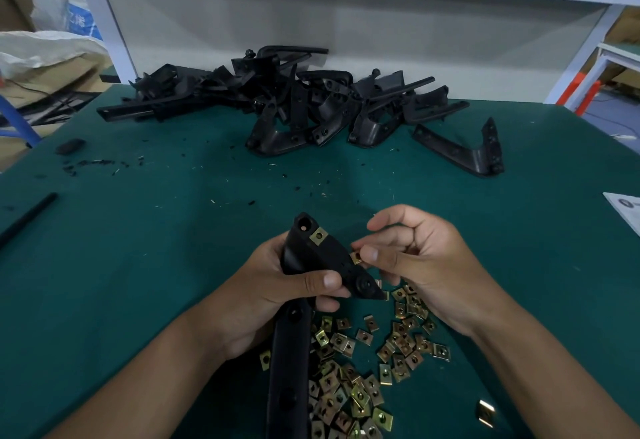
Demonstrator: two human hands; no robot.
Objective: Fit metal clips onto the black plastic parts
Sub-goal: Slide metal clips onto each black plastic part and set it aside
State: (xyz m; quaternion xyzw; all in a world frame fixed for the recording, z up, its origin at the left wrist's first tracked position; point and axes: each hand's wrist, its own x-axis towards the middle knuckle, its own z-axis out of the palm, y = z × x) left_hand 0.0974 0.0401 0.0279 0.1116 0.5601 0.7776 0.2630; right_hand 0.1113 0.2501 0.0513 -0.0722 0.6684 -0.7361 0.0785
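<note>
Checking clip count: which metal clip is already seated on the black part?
The clip near the held black part's top end, beside the round hole. The right hand pinches another clip; the rest lie loose on the mat.

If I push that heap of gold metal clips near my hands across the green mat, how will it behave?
The metal clips would probably scatter instead of moving as one: they lie loose and overlapping. Being flat and squarish, they should slide, not roll. The green mat looks slightly grippy, so some may snag and flip.
</note>
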